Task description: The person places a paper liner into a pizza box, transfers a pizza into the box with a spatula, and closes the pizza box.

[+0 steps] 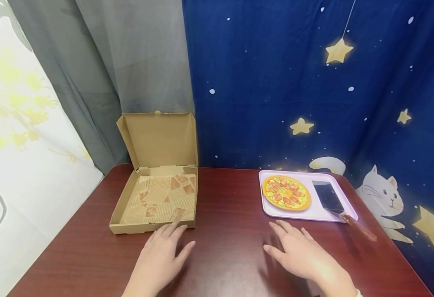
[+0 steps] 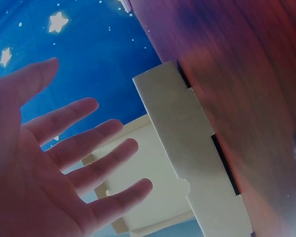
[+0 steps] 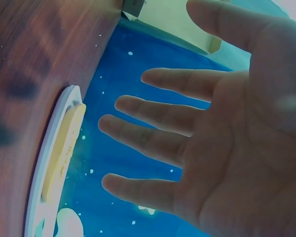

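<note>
My left hand (image 1: 161, 255) hovers with fingers spread at the front edge of an open cardboard pizza box (image 1: 148, 228). The box's lid (image 1: 161, 138) stands up at the back, and printed paper (image 1: 161, 198) lines its base. In the left wrist view the palm faces the camera, holding nothing. My right hand (image 1: 300, 251), likewise spread and bare, is over the table in front of a pale purple tray (image 1: 289, 213). On that tray lie a toy pizza (image 1: 286, 192) and a pizza server (image 1: 328, 196), whose brown wooden handle (image 1: 359, 228) sticks out past the tray's near right corner.
Both the box and the tray sit toward the far side of a dark red wooden table (image 1: 224, 206). Behind it hang a grey curtain (image 1: 153, 62) and a blue starry curtain (image 1: 261, 82). White patterned cloth (image 1: 23, 165) hangs at the left.
</note>
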A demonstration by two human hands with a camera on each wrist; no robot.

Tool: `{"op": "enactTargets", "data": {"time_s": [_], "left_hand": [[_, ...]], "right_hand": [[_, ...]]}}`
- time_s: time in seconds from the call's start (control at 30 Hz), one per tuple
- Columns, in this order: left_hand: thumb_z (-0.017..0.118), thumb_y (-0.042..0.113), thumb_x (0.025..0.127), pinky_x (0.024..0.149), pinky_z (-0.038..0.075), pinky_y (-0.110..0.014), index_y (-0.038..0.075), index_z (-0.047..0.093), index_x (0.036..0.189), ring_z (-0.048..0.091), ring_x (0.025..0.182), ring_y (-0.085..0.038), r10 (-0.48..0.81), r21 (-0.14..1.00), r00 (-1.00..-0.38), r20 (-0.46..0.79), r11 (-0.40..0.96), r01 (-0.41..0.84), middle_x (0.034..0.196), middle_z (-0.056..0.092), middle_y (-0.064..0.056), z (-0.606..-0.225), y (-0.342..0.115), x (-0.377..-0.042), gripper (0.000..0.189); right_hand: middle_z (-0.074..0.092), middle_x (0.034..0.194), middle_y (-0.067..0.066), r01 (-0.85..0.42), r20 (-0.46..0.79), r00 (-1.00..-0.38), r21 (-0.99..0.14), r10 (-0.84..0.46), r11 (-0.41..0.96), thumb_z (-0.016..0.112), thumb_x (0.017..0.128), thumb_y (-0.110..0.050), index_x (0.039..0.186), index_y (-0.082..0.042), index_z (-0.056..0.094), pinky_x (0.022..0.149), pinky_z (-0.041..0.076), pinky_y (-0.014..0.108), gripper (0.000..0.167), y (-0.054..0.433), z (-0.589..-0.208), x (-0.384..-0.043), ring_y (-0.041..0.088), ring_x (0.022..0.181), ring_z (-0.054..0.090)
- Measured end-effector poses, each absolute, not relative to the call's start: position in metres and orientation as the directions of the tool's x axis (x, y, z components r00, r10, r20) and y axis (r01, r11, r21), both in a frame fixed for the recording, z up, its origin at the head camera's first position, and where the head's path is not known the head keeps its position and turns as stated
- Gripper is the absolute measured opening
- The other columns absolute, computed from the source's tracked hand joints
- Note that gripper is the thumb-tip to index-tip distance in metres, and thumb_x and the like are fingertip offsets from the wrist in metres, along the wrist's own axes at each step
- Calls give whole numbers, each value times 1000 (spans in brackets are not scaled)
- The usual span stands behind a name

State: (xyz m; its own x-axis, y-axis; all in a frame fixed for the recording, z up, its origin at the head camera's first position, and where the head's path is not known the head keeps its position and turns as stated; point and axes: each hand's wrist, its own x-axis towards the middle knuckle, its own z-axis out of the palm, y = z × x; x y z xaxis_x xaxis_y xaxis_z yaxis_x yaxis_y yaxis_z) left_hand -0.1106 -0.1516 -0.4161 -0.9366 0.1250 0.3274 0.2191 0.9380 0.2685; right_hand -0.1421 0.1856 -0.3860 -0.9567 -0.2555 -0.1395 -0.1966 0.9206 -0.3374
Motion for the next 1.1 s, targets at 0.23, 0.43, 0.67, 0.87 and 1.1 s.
{"op": "enactTargets", "data": {"time_s": [0.23,0.43,0.67,0.87,1.1], "left_hand": [[73,42,99,113,51,-61,13,73,133,65,133,-37,118,278,-941,319,937,212,144,69,-12,-414,-152,-110,45],[74,42,99,112,51,-61,13,74,132,65,133,-36,113,282,-938,327,936,212,142,71,-10,-414,-154,-109,44],[72,43,100,112,51,-61,13,71,137,64,134,-35,110,287,-942,317,935,206,143,70,-10,-414,-155,-109,47],[73,42,100,110,52,-61,14,70,138,65,133,-35,106,294,-940,323,933,207,144,70,-9,-414,-155,-109,48],[73,42,100,109,53,-60,13,70,138,65,133,-34,104,299,-940,326,931,207,144,70,-8,-415,-155,-110,48]], "right_hand": [[51,161,21,-213,-110,-961,-294,-254,932,70,98,-53,152,-5,56,123,27,77,73,190,-379,-145,43,153,45],[51,159,26,-208,-110,-964,-247,-240,946,68,99,-55,150,-2,58,120,28,80,74,202,-374,-151,48,150,47],[53,154,32,-192,-95,-972,-216,-217,957,66,100,-56,148,2,57,113,34,81,76,223,-371,-160,54,142,52],[50,154,36,-156,-98,-979,-197,-178,968,63,101,-57,150,6,53,110,31,87,81,244,-370,-169,57,144,47],[48,153,39,-89,-94,-990,-149,-104,985,62,100,-58,149,7,53,106,26,92,82,265,-371,-176,61,143,44]]}}
